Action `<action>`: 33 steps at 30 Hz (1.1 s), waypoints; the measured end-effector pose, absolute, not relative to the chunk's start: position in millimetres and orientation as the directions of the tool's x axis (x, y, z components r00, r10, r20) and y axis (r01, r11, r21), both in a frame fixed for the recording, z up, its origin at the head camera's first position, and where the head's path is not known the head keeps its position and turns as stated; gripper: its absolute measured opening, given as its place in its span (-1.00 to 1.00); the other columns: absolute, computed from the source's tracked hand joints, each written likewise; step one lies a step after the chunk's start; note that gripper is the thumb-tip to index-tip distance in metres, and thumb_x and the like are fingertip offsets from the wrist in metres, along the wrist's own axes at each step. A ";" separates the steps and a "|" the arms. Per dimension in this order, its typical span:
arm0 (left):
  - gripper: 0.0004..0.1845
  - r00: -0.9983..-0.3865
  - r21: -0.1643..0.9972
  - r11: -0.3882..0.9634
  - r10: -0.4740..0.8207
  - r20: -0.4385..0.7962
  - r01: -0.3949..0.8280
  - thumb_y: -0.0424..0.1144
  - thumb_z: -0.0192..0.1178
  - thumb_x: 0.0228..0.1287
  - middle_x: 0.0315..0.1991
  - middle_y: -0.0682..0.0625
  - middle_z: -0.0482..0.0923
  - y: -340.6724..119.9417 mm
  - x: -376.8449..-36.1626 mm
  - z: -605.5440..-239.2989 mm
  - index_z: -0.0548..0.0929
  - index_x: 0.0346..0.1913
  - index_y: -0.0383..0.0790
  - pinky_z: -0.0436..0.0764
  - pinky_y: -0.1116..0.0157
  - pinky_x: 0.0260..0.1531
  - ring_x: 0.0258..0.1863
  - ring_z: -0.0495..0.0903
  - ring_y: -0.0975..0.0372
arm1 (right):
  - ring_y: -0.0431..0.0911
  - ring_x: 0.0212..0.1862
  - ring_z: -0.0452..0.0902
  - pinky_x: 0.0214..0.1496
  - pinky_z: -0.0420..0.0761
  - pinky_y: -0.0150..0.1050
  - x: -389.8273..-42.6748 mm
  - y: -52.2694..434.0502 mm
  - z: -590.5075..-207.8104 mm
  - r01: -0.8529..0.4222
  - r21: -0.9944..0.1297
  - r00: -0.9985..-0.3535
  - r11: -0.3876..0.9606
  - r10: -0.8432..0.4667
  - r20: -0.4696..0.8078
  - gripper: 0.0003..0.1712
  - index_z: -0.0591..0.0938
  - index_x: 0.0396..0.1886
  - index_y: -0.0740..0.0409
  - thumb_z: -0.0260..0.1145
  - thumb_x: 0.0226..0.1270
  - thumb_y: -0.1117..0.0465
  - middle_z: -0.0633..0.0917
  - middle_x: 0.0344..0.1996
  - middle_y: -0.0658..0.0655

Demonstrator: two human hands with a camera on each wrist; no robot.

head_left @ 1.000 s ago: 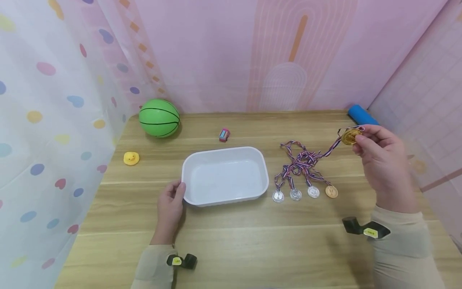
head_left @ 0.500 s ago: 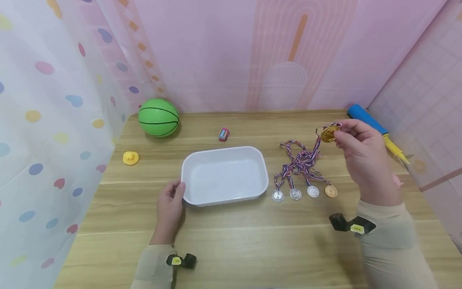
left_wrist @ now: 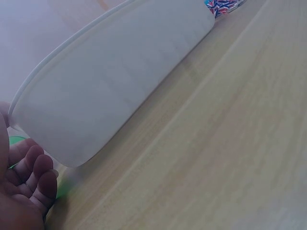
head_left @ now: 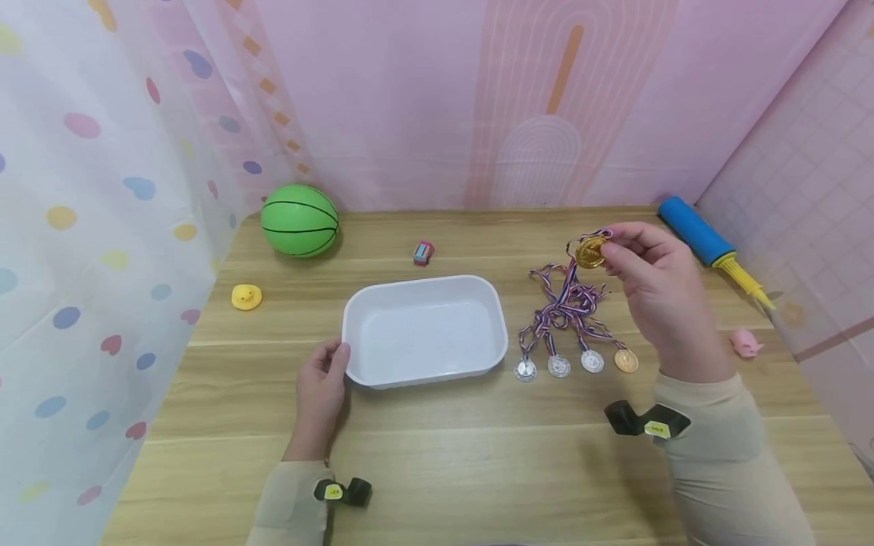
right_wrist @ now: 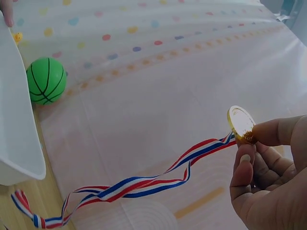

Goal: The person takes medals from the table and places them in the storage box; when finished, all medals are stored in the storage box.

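Moved: right hand has carried the gold medal leftward since the earlier frames, from near the blue pump to a spot above the ribbon heap; left hand has stayed at the tray.
Right grip: thumb and fingers clamped on the gold medal, held up off the bench; its striped ribbon trails down to the heap.
Left grip: fingers curled against the near left corner of the white tray, thumb on its rim.
Around: four more medals lie in a row just right of the tray; green ball, yellow duck and a small toy car sit farther back; a pink pig lies right of the hand.
In the way: the ribbon heap lies between medal and tray.
Writing: yellow tags on both wrist mounts, too small to read.
Views: right wrist view shows the pinch and ribbon closely; left wrist view shows only the tray wall and fingertips.
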State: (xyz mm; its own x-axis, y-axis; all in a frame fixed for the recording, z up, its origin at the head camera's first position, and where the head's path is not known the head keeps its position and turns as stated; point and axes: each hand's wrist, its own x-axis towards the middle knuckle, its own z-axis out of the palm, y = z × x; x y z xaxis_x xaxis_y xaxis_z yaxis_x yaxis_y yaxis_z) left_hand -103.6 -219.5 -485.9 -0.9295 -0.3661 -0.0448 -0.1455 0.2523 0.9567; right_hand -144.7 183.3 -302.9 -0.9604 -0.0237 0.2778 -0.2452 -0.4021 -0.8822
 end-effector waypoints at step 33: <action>-0.51 -0.938 0.944 0.290 -0.342 -0.054 -0.160 0.07 0.04 0.42 -0.07 -0.14 0.56 -220.7 -103.4 -483.7 0.55 0.08 -0.31 0.50 0.52 -0.17 -0.11 0.49 0.19 | -0.17 -0.31 0.47 -0.31 0.52 -0.44 -157.8 134.8 -329.6 -0.096 -0.982 -0.986 -0.162 -0.120 0.116 -0.84 0.67 -0.25 0.14 0.23 0.32 0.44 0.63 -0.35 0.03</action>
